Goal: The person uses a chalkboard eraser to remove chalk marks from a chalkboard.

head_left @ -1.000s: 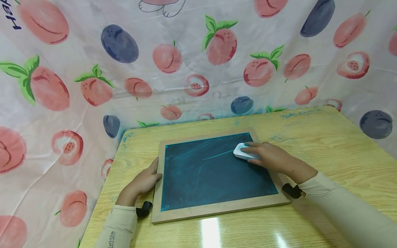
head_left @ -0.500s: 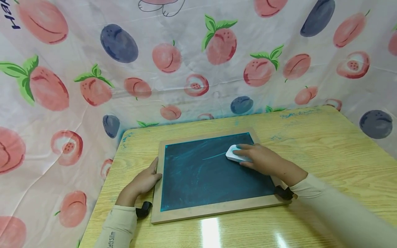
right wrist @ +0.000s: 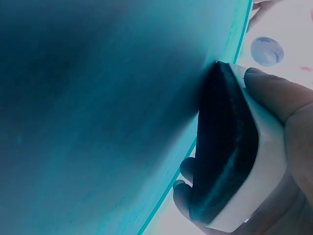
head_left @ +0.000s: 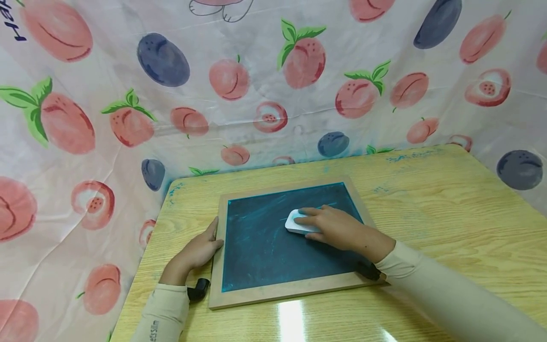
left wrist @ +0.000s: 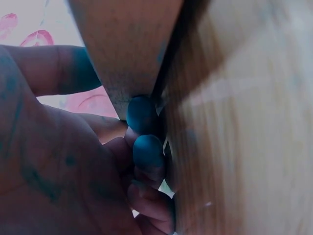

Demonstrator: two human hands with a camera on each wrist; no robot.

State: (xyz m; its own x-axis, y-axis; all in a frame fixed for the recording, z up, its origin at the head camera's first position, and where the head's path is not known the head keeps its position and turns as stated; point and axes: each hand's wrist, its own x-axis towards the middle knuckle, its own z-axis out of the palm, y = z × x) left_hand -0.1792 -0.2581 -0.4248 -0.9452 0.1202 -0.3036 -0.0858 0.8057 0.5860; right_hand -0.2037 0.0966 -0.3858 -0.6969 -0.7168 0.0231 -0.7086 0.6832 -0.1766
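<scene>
A chalkboard with a light wooden frame lies at a slight angle in the head view, dark and faintly smeared with blue chalk. My left hand holds its left side. In the left wrist view the thumb lies against the frame, with blue-stained fingertips curled in at its lower edge. My right hand grips a white board eraser over the board's upper middle. In the right wrist view, the eraser's dark felt faces the board, its far edge tilted close to the surface.
The yellow wood-grain table carries blue chalk dust near its back edge. Behind it hangs a fruit-print cloth. Black wrist-worn devices sit at both cuffs. A short chalk streak shows beyond the right hand.
My right hand has moved the eraser left and slightly toward me across the board, over the pale chalk line, most of which no longer shows. The left hand has stayed on the frame.
</scene>
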